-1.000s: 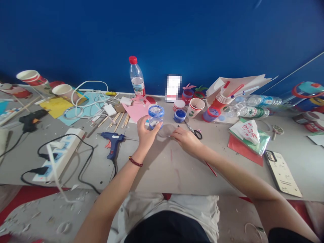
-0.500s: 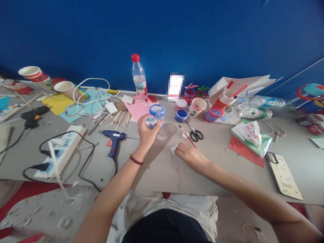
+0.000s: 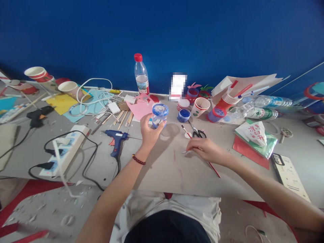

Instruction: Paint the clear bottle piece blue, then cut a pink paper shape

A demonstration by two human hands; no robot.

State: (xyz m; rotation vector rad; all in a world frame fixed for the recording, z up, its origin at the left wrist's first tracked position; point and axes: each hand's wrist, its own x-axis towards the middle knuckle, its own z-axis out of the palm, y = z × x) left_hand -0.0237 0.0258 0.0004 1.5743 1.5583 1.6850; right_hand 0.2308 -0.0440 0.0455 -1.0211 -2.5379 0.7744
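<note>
My left hand is closed around a clear plastic cup-like piece with a blue-painted rim, held up above the table. My right hand is low over the tabletop, its fingers pinched on a small piece of white paper, mostly hidden by the fingers. A red-handled paintbrush runs beneath that hand, its bristles beside a white round lid. Just beyond are black-handled scissors, partly covered by the fingers. Farther back stands an open jar of blue paint. Faint reddish smears mark the table left of my right hand.
A blue glue gun and a power strip with cords lie left. At the back stand a red-capped bottle and a paper cup. Plastic bottles, coloured sheets and a phone are on the right.
My right hand has moved right and slightly back across the table with the white paper, and now lies over the paintbrush. My left hand still holds the plastic piece; the view has shifted slightly.
</note>
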